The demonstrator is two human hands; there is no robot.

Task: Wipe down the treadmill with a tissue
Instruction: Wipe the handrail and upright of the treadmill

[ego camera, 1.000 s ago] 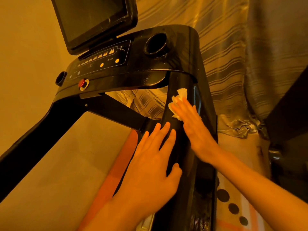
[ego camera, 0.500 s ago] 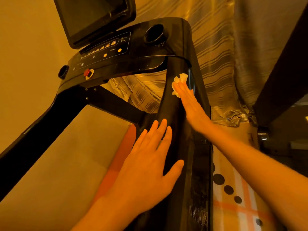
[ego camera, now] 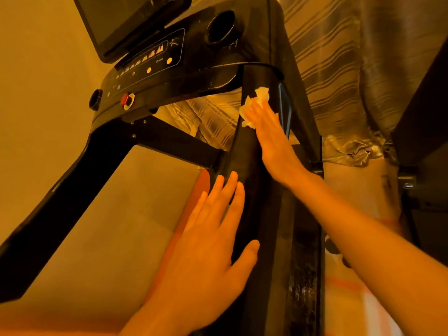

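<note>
Head camera gives me the tissue (ego camera: 256, 99) first: a crumpled white wad pressed against the treadmill (ego camera: 198, 76), high on its right upright (ego camera: 244, 151), just under where that post meets the console. Only its top and left edge show; the rest lies beneath the fingertips of the right hand (ego camera: 274, 141). That hand is flat, fingers straight and together, pinning the tissue to the post rather than pinching it. I take that as the wiping grip, since a flat palm spreads pressure over the glossy black face.

The left hand (ego camera: 208, 251) is lower on the same upright and holds nothing. Its fingers lie straight along the post's inner side and its thumb is spread across the front. I read it as a brace, steadying the body while the other arm reaches up.

A narrow blue strip (ego camera: 284, 110) runs down the upright just beside the right hand. Above, the control panel (ego camera: 150, 64) shows orange lights and a red stop button (ego camera: 125, 99), with a cup holder (ego camera: 221, 26) to its right and the dark screen (ego camera: 126, 18) over it. A crossbar (ego camera: 174, 144) joins the right upright to the left upright (ego camera: 48, 214).

Behind hangs a striped curtain (ego camera: 327, 57). By my judgement the console and far post are left to wipe.
</note>
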